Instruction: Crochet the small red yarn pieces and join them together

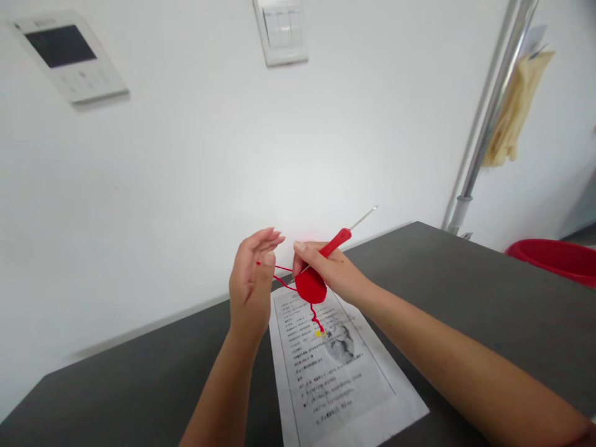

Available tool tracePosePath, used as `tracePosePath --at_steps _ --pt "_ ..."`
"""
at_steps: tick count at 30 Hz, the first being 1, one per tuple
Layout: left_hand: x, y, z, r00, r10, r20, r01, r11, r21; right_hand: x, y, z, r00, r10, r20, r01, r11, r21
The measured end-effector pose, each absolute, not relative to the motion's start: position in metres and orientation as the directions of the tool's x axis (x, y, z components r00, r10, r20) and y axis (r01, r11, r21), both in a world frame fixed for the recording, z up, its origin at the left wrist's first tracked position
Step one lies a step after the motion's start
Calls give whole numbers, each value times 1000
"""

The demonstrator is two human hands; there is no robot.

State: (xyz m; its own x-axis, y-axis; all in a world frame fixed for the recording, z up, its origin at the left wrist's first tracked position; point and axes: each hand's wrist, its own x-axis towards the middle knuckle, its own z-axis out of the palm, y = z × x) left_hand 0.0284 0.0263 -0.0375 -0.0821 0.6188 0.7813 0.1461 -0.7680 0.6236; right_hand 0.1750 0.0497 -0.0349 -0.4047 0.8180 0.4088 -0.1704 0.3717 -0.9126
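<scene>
My right hand point(321, 257) is closed in a pinch around a crochet hook with a red handle point(336, 243). Its thin metal tip points up and to the right, and more metal shows at the lower end, by the red piece. Just below my fingers hangs a small rounded red crochet piece point(311, 287). Two strands of red yarn point(284, 283) run from it to my left hand point(251, 279), passing behind the thumb, with the fingers curved. A wavy red strand point(315, 316) drops from the piece to a small yellow item point(321, 334) over the paper.
A printed sheet of paper point(344, 397) lies on the dark grey table point(465, 298) under my hands. Behind stands a white wall with a switch panel point(284, 31) and an intercom point(69, 56). At right are a metal pole point(488, 118), hanging yellowish gloves point(519, 112) and a red basin point(554, 254).
</scene>
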Motion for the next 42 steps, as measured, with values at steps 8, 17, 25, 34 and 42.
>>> tracePosePath --at_steps 8,17,25,34,42 --pt "16 26 -37 147 531 835 578 -731 363 181 51 -30 -266 881 392 -250 329 -910" --pt "29 26 -37 145 696 703 428 -685 589 180 52 -30 -264 872 412 -268 344 -900" --pt "35 23 -36 41 855 516 156 -516 842 174 48 -37 -165 804 572 -308 509 -804" --pt "27 24 -33 100 807 582 398 -568 720 174 44 -39 -203 772 603 -254 553 -793" --pt "30 24 -31 95 916 390 24 -394 919 170 47 -50 -71 757 649 -162 634 -756"
